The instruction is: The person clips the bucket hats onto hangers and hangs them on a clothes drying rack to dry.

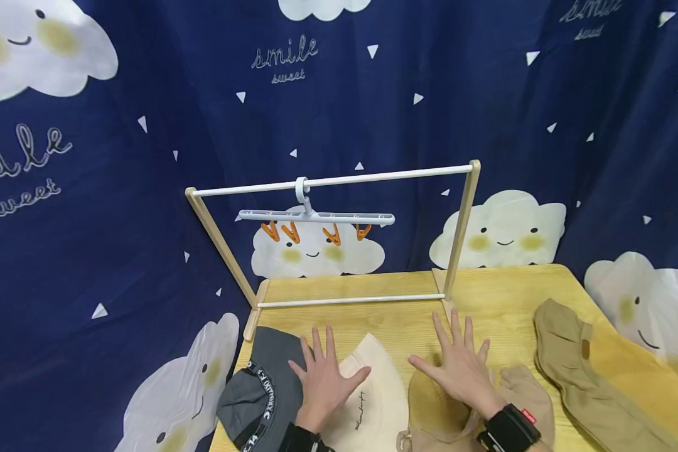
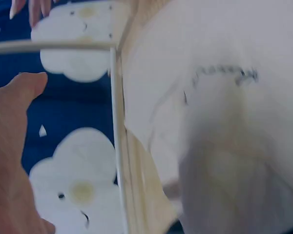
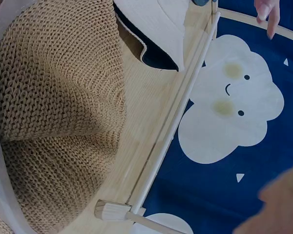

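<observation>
My left hand [image 1: 323,384], fingers spread, hovers over a cream bucket hat [image 1: 381,383] with small dark lettering. Left of that hat lies a dark grey hat [image 1: 282,358] with a lettered band. My right hand [image 1: 460,370], also spread and holding nothing, is above a tan hat [image 1: 429,408], whose coarse knit [image 3: 58,83] shows in the right wrist view. A beige cloth item [image 1: 528,395] lies partly hidden beside the right wrist. In the left wrist view, the left thumb [image 2: 27,87] stands apart from the cream hat [image 2: 219,107].
Behind the hats stands a wooden rack with a white top rod [image 1: 384,178]. A pale hanger [image 1: 316,216] with several orange clips [image 1: 332,235] hangs from it. A khaki item [image 1: 567,358] overlaps a yellow one [image 1: 627,351] at the table's right. A dark blue curtain [image 1: 339,113] forms the backdrop.
</observation>
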`<state>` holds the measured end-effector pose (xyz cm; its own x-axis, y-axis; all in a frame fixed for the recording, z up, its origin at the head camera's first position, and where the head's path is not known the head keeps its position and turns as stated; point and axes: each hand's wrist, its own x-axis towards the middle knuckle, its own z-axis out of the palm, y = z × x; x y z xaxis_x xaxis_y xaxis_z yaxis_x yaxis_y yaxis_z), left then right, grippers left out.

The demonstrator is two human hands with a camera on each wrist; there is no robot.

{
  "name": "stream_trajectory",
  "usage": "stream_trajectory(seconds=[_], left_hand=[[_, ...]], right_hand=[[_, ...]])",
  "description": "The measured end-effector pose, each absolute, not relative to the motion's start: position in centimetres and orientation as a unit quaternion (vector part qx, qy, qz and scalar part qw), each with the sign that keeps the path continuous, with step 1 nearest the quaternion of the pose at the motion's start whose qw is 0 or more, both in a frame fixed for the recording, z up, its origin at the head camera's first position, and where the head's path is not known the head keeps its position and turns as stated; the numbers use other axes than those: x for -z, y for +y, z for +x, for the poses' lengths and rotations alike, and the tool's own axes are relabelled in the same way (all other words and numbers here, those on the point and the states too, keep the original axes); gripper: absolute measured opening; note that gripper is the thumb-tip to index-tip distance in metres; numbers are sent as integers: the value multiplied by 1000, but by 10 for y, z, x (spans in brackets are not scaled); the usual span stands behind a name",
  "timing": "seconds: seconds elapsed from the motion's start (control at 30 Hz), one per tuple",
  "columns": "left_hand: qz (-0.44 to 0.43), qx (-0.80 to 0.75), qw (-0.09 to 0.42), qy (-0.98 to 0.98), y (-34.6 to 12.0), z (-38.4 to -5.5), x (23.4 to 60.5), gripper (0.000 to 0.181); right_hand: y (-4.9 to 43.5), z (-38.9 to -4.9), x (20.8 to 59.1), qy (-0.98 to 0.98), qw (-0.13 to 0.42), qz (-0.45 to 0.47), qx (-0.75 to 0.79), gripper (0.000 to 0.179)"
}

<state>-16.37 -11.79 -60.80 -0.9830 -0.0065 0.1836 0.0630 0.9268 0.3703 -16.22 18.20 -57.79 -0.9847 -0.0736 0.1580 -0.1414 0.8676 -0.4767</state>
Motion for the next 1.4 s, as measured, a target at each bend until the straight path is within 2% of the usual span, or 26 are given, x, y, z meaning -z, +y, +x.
stream_trajectory(seconds=[0.13, 0.23, 0.33, 0.67, 1.03, 1.4], left_hand=[[11, 218, 135, -967, -135, -165, 613, 127], [19, 247, 154, -956, -148, -172, 608, 126], [22, 281, 166, -945, -162, -182, 598, 124], [28, 283, 198, -938, -235, -221, 567, 121], [37, 303, 219, -927, -297, -289, 570, 117], [28, 288, 231, -929, -337, -323, 562, 114]], right_hand=[[189, -166, 576, -942, 129, 65, -302, 110], [196, -173, 572, -924, 186, 83, -325, 100], [203, -180, 566, -911, 213, 93, -340, 89], [209, -210, 568, -898, 188, 48, -396, 92], [243, -267, 571, -877, 174, 26, -447, 109], [256, -316, 544, -861, 181, 33, -474, 101]])
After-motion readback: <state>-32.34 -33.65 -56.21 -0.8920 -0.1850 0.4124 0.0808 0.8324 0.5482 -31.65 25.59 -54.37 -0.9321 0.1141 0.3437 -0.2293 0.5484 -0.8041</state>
